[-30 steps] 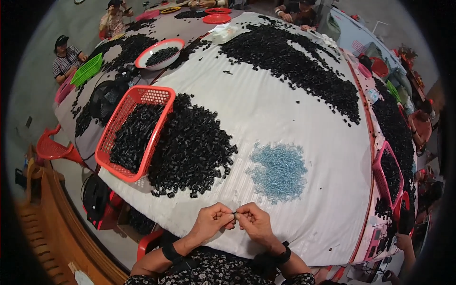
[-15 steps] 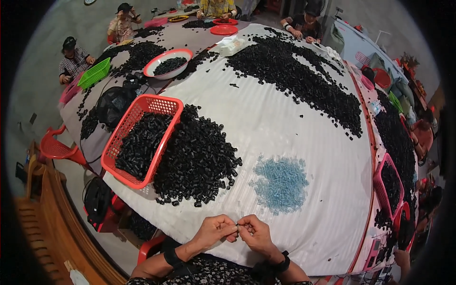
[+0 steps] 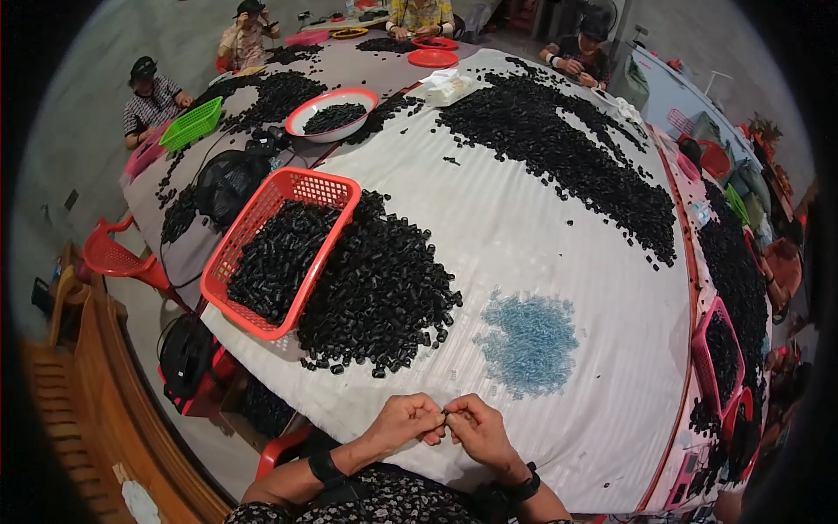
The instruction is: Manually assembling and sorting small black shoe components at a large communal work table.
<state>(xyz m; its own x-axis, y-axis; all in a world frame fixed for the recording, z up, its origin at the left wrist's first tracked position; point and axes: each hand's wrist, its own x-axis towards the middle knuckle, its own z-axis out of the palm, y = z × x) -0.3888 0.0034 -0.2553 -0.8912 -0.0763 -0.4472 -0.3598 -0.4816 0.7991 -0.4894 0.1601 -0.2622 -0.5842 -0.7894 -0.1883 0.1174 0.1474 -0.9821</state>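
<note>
My left hand (image 3: 410, 420) and my right hand (image 3: 478, 431) meet at the fingertips over the table's near edge. Both are closed in a pinch around a small black piece (image 3: 446, 416), mostly hidden by the fingers. Beyond them to the left spreads a heap of short black plastic cylinders (image 3: 380, 288). Ahead and to the right lies a flat pile of small clear bluish pieces (image 3: 530, 343). A red perforated basket (image 3: 325, 260), partly filled with black pieces, leans tilted against the black heap's left side.
A white cloth (image 3: 602, 349) covers the table. Farther back lie a large spread of black pieces (image 3: 559, 140), a red-rimmed bowl (image 3: 332, 134) and a green basket (image 3: 191, 125). A pink basket (image 3: 704, 349) stands at the right. Several people work around the table.
The whole view has shifted a little, so the table's contents sit farther right in the picture. My hands stay together in the same pinch, with only slight finger movement.
</note>
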